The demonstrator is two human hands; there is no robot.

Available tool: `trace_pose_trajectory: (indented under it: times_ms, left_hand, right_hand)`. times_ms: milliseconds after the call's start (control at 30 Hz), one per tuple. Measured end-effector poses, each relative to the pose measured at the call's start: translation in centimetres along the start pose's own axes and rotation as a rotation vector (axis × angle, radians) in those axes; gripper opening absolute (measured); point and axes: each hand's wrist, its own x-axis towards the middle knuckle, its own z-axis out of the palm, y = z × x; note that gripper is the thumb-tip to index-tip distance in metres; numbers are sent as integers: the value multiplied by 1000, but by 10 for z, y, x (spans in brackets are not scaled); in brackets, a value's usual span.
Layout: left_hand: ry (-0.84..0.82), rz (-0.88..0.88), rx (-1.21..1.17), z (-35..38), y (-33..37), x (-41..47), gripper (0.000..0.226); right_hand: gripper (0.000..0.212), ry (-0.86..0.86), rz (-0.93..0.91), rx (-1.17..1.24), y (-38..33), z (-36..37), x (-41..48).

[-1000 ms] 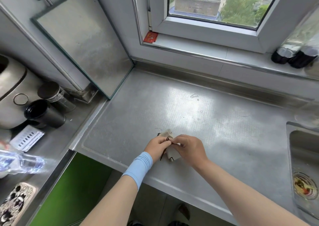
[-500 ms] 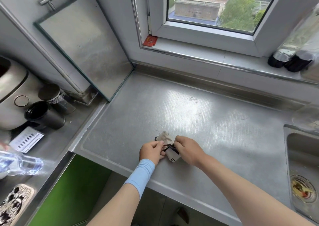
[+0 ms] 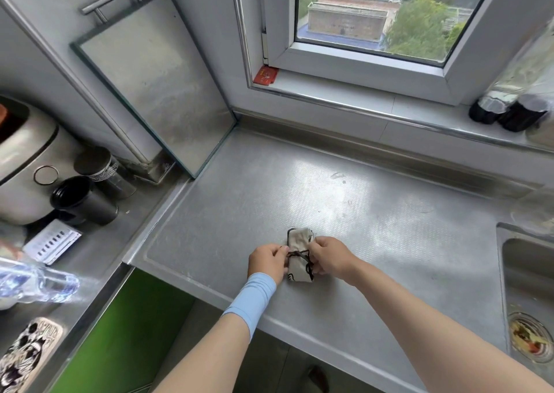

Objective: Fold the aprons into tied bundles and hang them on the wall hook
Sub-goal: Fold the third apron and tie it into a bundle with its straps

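Observation:
A small folded apron bundle (image 3: pixel 298 242) of pale cloth with a dark strap wound round it lies on the steel counter (image 3: pixel 374 212) near the front edge. My left hand (image 3: pixel 266 262) sits against its left side and pinches the dark strap. On the bundle's right side, my right hand (image 3: pixel 329 259) pinches the other end of the strap. The strap crosses over the middle of the bundle between my hands. No wall hook is in view.
A sink (image 3: pixel 530 287) with a strainer lies at the right. A steel board (image 3: pixel 156 80) leans on the wall at the back left. Dark cups (image 3: pixel 81 200), a cooker (image 3: pixel 24 158), a water bottle (image 3: pixel 36 284) and a phone (image 3: pixel 27 350) crowd the left counter. Bottles (image 3: pixel 506 113) stand on the window sill.
My hands have drawn slightly apart, pulling the strap across the bundle. The bundle now lies flatter and straighter on the counter.

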Motion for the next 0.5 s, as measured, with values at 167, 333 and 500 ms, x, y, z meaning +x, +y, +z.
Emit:
trace_pose_trajectory:
  times_ms: [167,333,500]
  left_hand:
    - [-14,-75,-71,5,7,1,24]
    - [-55,-166,-217,6,16,-1,29]
    - [-60,-251,-325,6,17,1,28]
  right_hand:
    - [25,18,-26,-192,5,-6,0]
    - [22,26,2,-149,12,-4,-1]
    - [23,45,23,-124,13,-1,1]
